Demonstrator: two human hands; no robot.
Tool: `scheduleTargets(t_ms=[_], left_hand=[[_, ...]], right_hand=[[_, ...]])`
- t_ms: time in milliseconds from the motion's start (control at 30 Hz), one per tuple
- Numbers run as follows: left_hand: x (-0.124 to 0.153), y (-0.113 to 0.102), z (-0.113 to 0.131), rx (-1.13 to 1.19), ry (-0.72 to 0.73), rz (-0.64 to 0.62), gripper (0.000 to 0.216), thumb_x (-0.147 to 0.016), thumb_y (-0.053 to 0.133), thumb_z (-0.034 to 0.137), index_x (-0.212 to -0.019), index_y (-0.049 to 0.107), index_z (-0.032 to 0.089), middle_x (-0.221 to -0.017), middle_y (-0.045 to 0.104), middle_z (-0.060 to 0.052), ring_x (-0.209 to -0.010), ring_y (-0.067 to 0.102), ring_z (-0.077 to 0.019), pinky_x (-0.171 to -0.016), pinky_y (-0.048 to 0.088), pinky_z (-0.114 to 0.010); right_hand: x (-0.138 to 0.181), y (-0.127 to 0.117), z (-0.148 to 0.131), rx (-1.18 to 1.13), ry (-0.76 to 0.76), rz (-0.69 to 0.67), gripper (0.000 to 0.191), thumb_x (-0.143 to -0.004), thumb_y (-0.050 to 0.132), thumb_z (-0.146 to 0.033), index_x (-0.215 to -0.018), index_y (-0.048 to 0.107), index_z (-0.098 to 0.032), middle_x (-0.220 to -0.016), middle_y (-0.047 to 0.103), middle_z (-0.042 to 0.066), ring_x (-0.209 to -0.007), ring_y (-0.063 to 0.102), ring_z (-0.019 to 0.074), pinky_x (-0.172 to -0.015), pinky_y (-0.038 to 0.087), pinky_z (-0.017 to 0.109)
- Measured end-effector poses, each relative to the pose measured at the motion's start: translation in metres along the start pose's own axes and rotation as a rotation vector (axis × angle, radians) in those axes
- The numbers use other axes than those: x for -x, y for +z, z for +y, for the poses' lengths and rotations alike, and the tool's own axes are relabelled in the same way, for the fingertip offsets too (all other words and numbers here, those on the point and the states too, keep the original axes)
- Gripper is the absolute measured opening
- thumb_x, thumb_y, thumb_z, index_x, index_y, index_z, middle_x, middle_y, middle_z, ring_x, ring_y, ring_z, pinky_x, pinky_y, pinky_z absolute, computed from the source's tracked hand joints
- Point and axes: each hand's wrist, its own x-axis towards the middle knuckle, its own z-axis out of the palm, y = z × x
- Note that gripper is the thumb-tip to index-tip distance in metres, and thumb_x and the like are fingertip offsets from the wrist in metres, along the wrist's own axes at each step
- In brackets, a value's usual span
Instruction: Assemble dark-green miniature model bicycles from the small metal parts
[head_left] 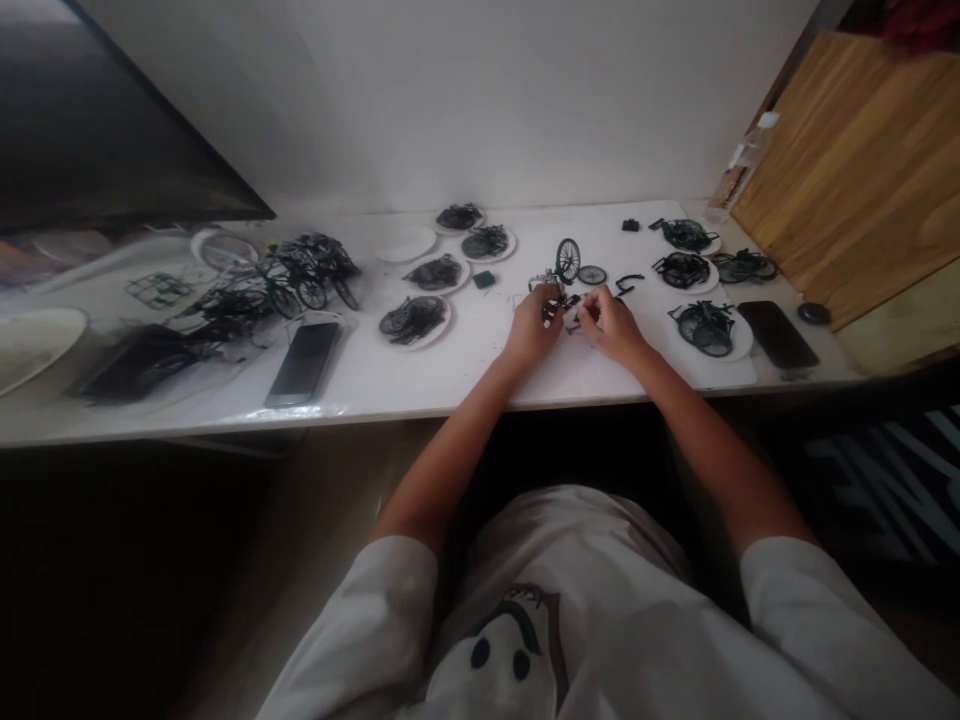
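Observation:
My left hand [535, 325] is closed around a partly built model bicycle [551, 285], whose spoked wheel [568, 260] stands up above the fingers. My right hand [611, 325] is close by on the right, its thumb and fingertips pinched together near the model; whatever they hold is too small to make out. Beyond the hands a loose wheel [592, 274] lies flat on the white board. A curved dark part [629, 284] lies just past my right fingers. A small dark green block [484, 279] lies to the left.
Plates of dark parts [448, 325] stand left of my hands, and others [748, 340] stand on the right. Assembled model bicycles [311, 270] crowd the left side. One phone [306, 362] lies at left, another phone [778, 334] at right. A bottle [742, 165] stands by the wooden panel [862, 180].

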Motion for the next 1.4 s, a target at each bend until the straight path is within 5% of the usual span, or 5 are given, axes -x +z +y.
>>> scheduleTargets(t_ms=[667,1100,1400], left_hand=[[-0.001,-0.004,-0.002,0.021,-0.011,-0.009,0.029,-0.094,0.069,0.007,-0.119,0.065,0.021,-0.118,0.084,-0.014,-0.088,0.078,-0.0184,-0.081,0.064,-0.032],[0.001,0.000,-0.003,0.023,0.010,-0.008,0.026,-0.097,0.072,0.008,-0.119,0.067,0.021,-0.119,0.084,-0.013,-0.088,0.077,-0.0172,-0.083,0.064,-0.033],[0.001,0.000,0.006,0.035,-0.034,0.039,0.021,-0.098,0.065,0.007,-0.112,0.065,0.022,-0.120,0.085,-0.012,-0.090,0.078,-0.0175,-0.083,0.065,-0.032]], right_hand=[[-0.002,-0.005,0.004,0.032,-0.008,-0.034,0.031,-0.115,0.059,-0.056,-0.111,0.066,-0.026,-0.111,0.083,0.013,-0.101,0.075,0.0298,-0.083,0.053,0.038],[-0.003,-0.003,-0.002,0.124,-0.023,0.020,0.049,-0.117,0.039,-0.069,-0.094,0.055,-0.028,-0.087,0.073,0.009,-0.081,0.065,0.0272,-0.073,0.040,0.037],[-0.003,-0.005,-0.007,0.036,0.006,0.094,0.054,-0.115,0.036,-0.074,-0.088,0.050,-0.029,-0.083,0.068,0.007,-0.079,0.061,0.0256,-0.080,0.047,0.038]])
